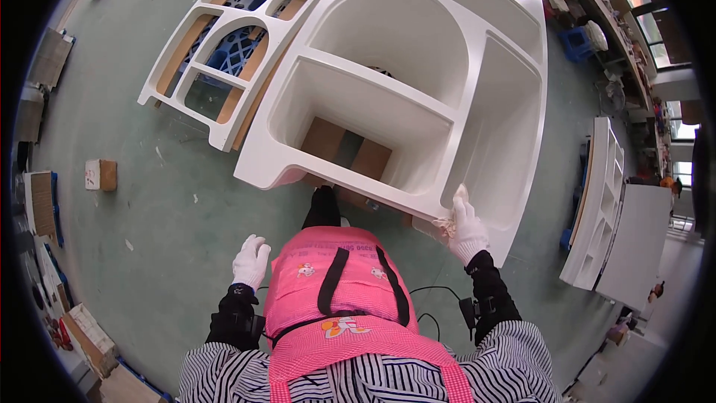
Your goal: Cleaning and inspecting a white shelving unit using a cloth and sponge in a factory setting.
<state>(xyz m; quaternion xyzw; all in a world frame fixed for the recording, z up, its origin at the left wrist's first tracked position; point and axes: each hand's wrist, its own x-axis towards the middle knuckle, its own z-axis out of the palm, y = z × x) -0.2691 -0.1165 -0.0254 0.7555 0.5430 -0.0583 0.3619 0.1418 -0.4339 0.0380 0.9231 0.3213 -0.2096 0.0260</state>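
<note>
A large white moulded cabinet shell (253, 161) with deep compartments and an arched opening stands in front of me. My right hand (467, 233), in a white knit glove, is at its near right edge, the fingers reaching over the rim of the long side compartment. A crumpled beige wad (445, 225), perhaps cloth, is held under that hand against the edge. My left hand (251, 261), also gloved in white, hangs in the air left of my pink apron (350, 291). Its fingers are loosely extended, and nothing shows in them.
Left of the shell lies a flatter white frame (160, 82) with brown boards and blue lattice beneath. A small box (101, 175) sits on the green floor at left. More white panels (634, 231) stand at right. Workbenches (597, 15) line the far right wall.
</note>
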